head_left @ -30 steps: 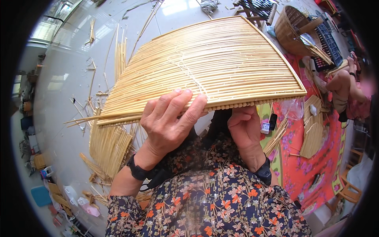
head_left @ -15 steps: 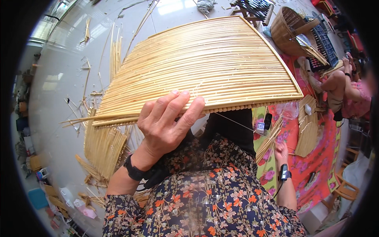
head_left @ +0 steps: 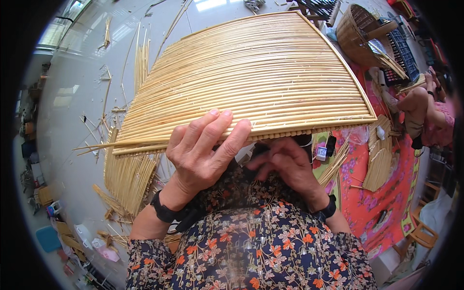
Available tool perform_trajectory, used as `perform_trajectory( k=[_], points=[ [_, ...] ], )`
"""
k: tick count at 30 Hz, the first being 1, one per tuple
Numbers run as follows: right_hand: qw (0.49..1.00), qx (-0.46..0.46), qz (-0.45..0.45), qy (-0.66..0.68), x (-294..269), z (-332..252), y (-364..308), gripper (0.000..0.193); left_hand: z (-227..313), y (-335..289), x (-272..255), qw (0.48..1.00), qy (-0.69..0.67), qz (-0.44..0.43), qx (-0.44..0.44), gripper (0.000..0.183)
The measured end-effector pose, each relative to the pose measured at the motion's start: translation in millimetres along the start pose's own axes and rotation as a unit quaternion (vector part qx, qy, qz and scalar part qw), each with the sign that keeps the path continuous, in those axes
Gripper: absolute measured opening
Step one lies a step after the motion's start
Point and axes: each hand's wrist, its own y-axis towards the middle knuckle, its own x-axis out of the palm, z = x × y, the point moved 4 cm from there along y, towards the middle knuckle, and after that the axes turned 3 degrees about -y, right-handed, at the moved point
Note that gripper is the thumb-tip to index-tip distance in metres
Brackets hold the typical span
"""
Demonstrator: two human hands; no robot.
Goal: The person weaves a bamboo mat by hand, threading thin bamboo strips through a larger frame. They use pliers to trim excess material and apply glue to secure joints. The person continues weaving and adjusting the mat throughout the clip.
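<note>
Bamboo mat (head_left: 246,82), a wide fan-shaped panel of pale strips laid side by side, fills the upper middle of our view and lies flat on the grey floor (head_left: 72,116), its near edge just in front of our lap. We have our left hand (head_left: 203,154) on that near edge, palm down, fingers (head_left: 215,126) spread a little and draped over the last few strips, holding no separate thing. Our right hand (head_left: 290,166) sits just under the mat's edge beside the left, blurred, its fingers curled inward as if pinching something small; we cannot tell what, if anything, they grip. Left of the mat a loose bundle of bamboo strips (head_left: 128,176) lies on the floor, with single slivers scattered around it. To the right a red flowered cloth (head_left: 372,203) covers the floor, and on it rest smaller sheaves of strips (head_left: 379,166). A woven basket (head_left: 357,34) stands at the upper right, beyond the mat's far corner. Another person (head_left: 427,113) sits at the right edge, well apart from us. Each of our wrists carries a black band (head_left: 164,212).
</note>
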Motion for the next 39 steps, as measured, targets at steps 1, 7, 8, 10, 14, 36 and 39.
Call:
perform_trajectory(
  k=[1, 7, 8, 10, 14, 36, 39],
  points=[
    [0.999, -0.017, -0.03, -0.042, 0, -3, 2, 0.009, 1, 2, -2, 1.0, -0.001, -0.007, 0.0, 0.031],
    [0.89, -0.257, 0.004, -0.377, -7, -40, -24, 0.011, 2, -2, -3, 1.0, 0.002, -0.013, -0.007, 0.038],
    [0.847, -0.317, -0.021, -0.427, 3, -58, -18, 0.012, 3, -1, -2, 1.0, 0.002, -0.014, -0.005, 0.038],
    [0.843, -0.357, -0.081, -0.394, 16, -71, -10, 0.013, 4, -3, -3, 1.0, 0.005, -0.015, -0.004, 0.038],
    [0.954, -0.211, -0.157, -0.143, 19, -61, -1, 0.011, 4, -3, -3, 1.0, 0.005, -0.014, -0.007, 0.037],
    [0.989, 0.023, -0.113, -0.096, 1, -7, -1, 0.012, 6, -11, -10, 0.996, -0.076, -0.033, -0.044, 0.04],
    [0.987, 0.064, -0.1, -0.108, -6, -3, -3, 0.01, 2, -13, -15, 0.989, -0.122, -0.059, -0.062, 0.046]
  ],
)
